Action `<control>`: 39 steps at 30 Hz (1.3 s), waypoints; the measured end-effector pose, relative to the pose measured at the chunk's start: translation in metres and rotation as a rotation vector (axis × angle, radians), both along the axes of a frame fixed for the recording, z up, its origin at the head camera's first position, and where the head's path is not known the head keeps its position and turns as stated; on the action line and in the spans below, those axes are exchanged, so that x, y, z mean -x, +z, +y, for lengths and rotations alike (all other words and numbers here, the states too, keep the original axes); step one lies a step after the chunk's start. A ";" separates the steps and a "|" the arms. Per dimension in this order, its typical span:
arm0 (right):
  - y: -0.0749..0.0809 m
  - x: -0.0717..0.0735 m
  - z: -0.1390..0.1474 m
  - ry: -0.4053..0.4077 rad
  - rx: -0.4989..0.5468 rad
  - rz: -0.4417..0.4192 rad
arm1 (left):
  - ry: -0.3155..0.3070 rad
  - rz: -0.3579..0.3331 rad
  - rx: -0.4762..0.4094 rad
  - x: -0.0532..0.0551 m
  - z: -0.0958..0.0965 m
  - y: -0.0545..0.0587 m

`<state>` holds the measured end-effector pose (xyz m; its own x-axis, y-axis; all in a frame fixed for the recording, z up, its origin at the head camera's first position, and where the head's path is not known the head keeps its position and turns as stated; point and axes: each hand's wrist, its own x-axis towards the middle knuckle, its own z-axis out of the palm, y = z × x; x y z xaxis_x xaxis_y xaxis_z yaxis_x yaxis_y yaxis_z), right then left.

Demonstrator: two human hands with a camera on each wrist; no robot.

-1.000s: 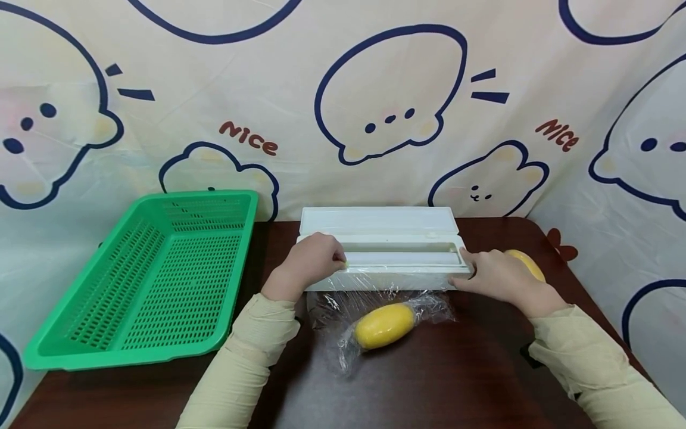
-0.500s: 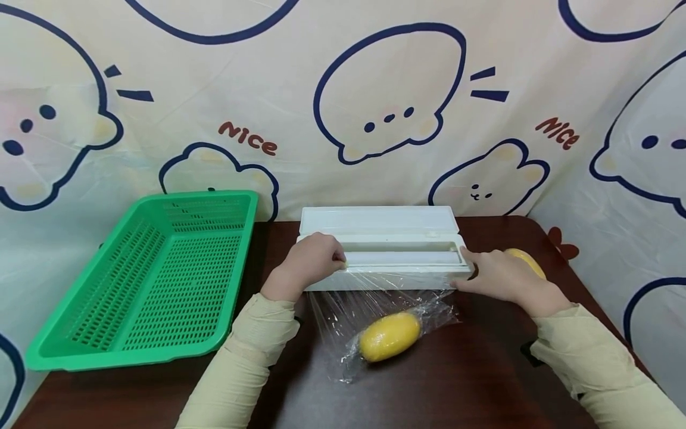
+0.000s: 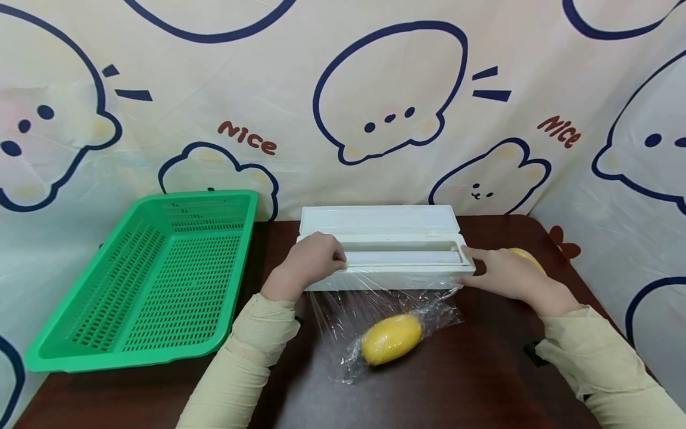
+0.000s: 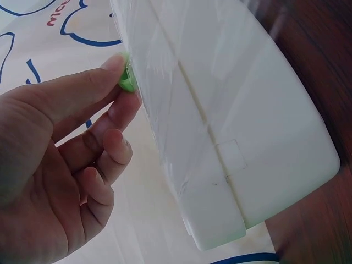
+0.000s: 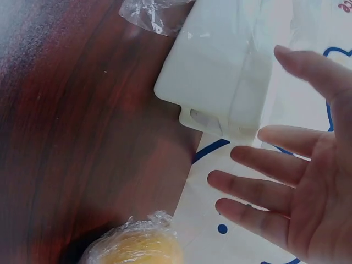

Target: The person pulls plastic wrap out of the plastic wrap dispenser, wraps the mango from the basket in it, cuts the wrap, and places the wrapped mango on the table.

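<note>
A white cling film dispenser box lies across the back of the table, lid raised, a film roll inside. My left hand is at its front left edge, thumb and forefinger pinching a small green slide cutter. Beside the right end is my right hand, fingers spread and holding nothing; in the right wrist view its fingertips are close to the box corner. Clear cling film hangs over the front edge to a yellow oval fruit wrapped in film on the table.
On the left stands a green perforated basket. Another yellow fruit lies behind my right hand; the right wrist view shows a film-wrapped yellow fruit. A printed curtain borders the dark wooden table.
The wrapped fruit and its film have shifted towards me and slightly right, drawing the film flatter. My right hand has eased off the box's right end. My left hand stays in place.
</note>
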<state>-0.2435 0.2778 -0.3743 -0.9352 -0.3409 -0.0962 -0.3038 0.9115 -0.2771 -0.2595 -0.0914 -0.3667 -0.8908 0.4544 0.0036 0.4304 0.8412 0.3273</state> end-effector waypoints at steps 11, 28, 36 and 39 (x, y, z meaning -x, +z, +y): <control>0.004 0.003 0.005 -0.111 0.198 -0.070 | -0.008 -0.004 -0.005 0.000 0.002 0.001; -0.006 0.009 -0.006 0.016 0.144 0.009 | 0.020 0.010 -0.001 -0.001 -0.002 -0.003; 0.001 0.012 -0.009 0.014 0.106 -0.048 | 0.039 0.039 0.026 -0.007 -0.012 -0.002; 0.002 0.011 -0.009 0.011 0.095 -0.047 | 0.058 0.048 0.029 -0.009 -0.016 -0.001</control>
<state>-0.2548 0.2686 -0.3721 -0.9263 -0.3612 -0.1071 -0.2985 0.8771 -0.3764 -0.2503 -0.1070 -0.3673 -0.9146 0.4028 0.0347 0.3956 0.8740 0.2821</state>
